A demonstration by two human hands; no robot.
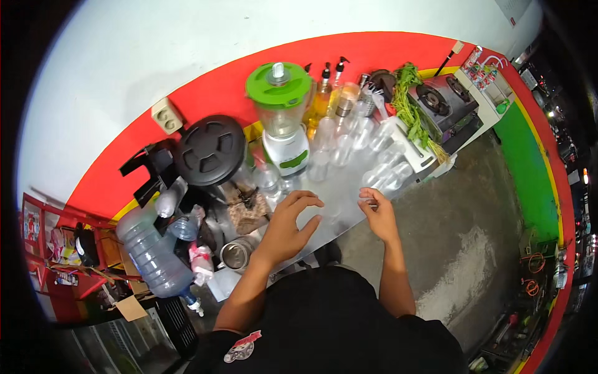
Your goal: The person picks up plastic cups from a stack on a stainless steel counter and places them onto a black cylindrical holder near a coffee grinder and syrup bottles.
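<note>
Over the metal tabletop (pixel 334 191), my left hand (pixel 289 226) is raised with thumb and fingers spread, and nothing shows in it. My right hand (pixel 380 215) hovers by the table's front edge, fingers loosely bent and no held object visible. Just beyond it, several clear plastic cups (pixel 390 175) lie on their sides. More clear cups (pixel 320 163) stand upright behind the gap between my hands. A blender (pixel 282 124) with a green lid and white base stands at the back. A glass mug (pixel 236 255) sits left of my left wrist.
At left are a black-lidded container (pixel 212 149) and a large water bottle (pixel 156 255). Pump bottles (pixel 322 96) line the red wall. To the right lie leafy greens (pixel 409 107), a white cutting board (pixel 413 147) and a two-burner gas stove (pixel 444 100).
</note>
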